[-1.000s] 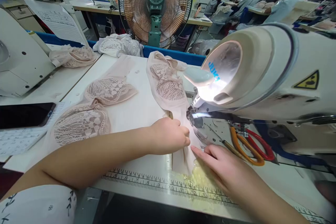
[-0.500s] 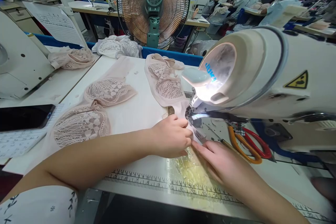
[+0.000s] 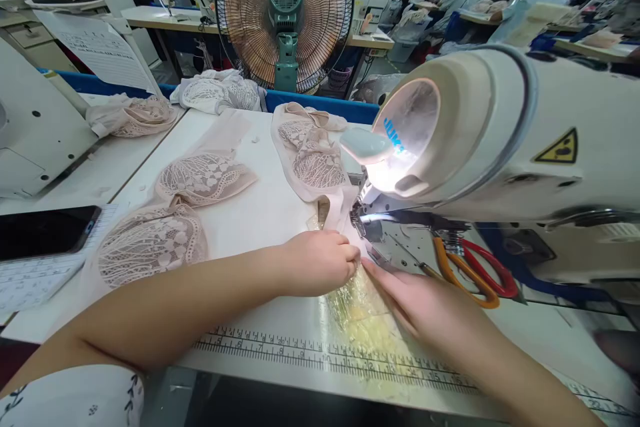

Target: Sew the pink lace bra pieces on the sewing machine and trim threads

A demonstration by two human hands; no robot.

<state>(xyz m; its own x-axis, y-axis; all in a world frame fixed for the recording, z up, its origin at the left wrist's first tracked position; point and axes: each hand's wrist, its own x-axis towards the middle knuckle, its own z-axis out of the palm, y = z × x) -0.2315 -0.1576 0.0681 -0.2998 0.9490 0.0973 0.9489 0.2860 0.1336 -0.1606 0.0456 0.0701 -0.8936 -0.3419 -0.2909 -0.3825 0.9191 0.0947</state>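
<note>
Fabric is lying under the foot. My left hand is curling, pinching its edge; my right hand is pressing flat, fingers open. Its near tail is looking shorter than before.

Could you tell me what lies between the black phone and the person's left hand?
In the head view, a pink lace garment piece lies flat between the phone and the left hand.

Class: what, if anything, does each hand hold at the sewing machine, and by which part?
The left hand pinches the pink lace garment at its narrow end, close to the sewing machine. The right hand grips nothing; it lies flat, fingertips at that end.
</note>
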